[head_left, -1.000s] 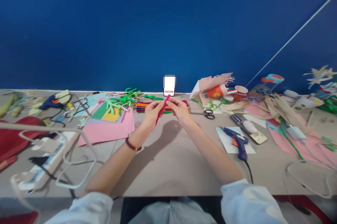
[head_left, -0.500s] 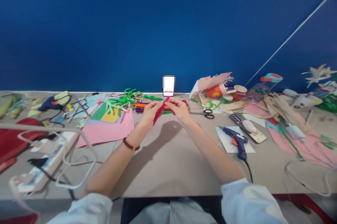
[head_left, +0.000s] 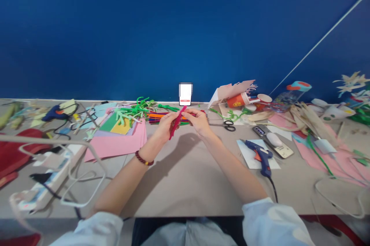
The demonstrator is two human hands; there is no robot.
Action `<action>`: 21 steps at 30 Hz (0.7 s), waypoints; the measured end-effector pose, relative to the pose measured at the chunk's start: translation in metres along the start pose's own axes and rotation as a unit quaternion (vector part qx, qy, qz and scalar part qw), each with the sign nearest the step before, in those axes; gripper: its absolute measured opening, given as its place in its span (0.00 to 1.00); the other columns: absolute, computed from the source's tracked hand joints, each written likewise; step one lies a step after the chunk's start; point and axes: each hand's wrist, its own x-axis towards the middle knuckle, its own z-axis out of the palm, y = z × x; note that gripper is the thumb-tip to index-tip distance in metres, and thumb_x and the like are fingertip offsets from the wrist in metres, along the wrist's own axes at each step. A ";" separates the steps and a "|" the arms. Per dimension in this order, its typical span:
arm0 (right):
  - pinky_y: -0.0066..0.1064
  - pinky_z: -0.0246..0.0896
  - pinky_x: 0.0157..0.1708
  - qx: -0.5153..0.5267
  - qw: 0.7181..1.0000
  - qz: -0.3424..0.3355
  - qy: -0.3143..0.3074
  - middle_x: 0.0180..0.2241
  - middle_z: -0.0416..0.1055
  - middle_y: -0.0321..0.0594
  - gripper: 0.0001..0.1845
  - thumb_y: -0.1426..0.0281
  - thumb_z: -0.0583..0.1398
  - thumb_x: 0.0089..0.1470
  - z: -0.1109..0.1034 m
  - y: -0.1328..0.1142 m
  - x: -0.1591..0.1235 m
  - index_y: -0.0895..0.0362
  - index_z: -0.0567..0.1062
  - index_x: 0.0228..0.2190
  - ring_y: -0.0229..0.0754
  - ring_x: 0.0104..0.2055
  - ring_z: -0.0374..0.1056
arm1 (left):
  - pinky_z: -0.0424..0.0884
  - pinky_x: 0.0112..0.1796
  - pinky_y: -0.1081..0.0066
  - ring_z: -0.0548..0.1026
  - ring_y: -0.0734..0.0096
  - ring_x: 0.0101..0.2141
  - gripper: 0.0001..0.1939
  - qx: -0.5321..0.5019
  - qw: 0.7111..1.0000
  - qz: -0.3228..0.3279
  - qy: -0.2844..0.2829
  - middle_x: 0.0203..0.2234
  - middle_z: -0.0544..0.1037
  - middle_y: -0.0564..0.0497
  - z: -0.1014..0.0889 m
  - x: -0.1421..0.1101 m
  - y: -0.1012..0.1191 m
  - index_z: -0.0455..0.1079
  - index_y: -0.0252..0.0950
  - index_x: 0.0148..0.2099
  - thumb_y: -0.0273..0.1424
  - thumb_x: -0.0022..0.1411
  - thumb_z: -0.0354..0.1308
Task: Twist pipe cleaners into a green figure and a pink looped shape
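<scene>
Magenta strips (head_left: pixel 174 127): fuzzy, slanted, held above the desk (head_left: pixel 185 184), on the person's side of the upright phone (head_left: pixel 185 94); lower ends hung loose, count unclear.
Left hand (head_left: pixel 166 124): grip closed around the strips, lower ends showing beside the palm.
Right hand (head_left: pixel 200 122): grip nearly closed, thumb and fingertips at the upper part; exact hold hidden.
Handwork: judged a fine, two-handed adjustment at the upper part; the dangling ends looked free of it.
Coloured bundle (head_left: pixel 157 117): lay just nearer than the upright phone, partly behind the hands.
Scissors (head_left: pixel 229 125): right of the upright phone and nearer.
Glue gun (head_left: pixel 261 154): farther right and nearer than the upright phone, on pale paper (head_left: pixel 245 157).
Pink sheets (head_left: pixel 112 148): left of the upright phone and nearer.
</scene>
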 end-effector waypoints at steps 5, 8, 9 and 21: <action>0.26 0.48 0.20 -0.011 1.000 -0.003 -0.011 0.24 0.70 0.37 0.17 0.57 0.67 0.35 -0.001 0.001 0.000 0.57 0.77 0.25 0.34 0.23 0.59 | 0.56 0.19 0.77 0.64 0.80 0.18 0.17 0.017 1.000 0.019 -0.004 0.17 0.69 0.55 0.000 0.000 0.000 0.68 0.33 0.25 0.40 0.40 0.69; 0.25 0.45 0.18 -0.018 1.000 0.009 -0.007 0.23 0.70 0.37 0.17 0.57 0.68 0.34 -0.002 0.000 0.000 0.57 0.78 0.25 0.33 0.22 0.57 | 0.56 0.19 0.77 0.64 0.80 0.17 0.16 0.011 1.000 0.020 -0.003 0.16 0.69 0.55 -0.001 0.001 -0.001 0.67 0.34 0.24 0.39 0.40 0.69; 0.25 0.44 0.18 -0.018 1.000 0.016 -0.009 0.23 0.69 0.36 0.17 0.58 0.68 0.34 -0.002 -0.001 0.000 0.57 0.77 0.25 0.33 0.21 0.56 | 0.56 0.19 0.77 0.63 0.80 0.17 0.16 0.010 1.000 0.019 -0.002 0.16 0.69 0.55 -0.001 0.001 -0.001 0.67 0.34 0.24 0.38 0.41 0.68; 0.25 0.32 0.16 0.040 0.993 0.079 -0.077 0.18 0.63 0.28 0.17 0.60 0.69 0.35 -0.006 -0.001 0.000 0.58 0.72 0.26 0.26 0.15 0.43 | 0.56 0.19 0.78 0.63 0.82 0.17 0.16 -0.013 1.000 -0.006 -0.008 0.16 0.66 0.58 -0.002 0.001 -0.004 0.65 0.34 0.24 0.35 0.40 0.68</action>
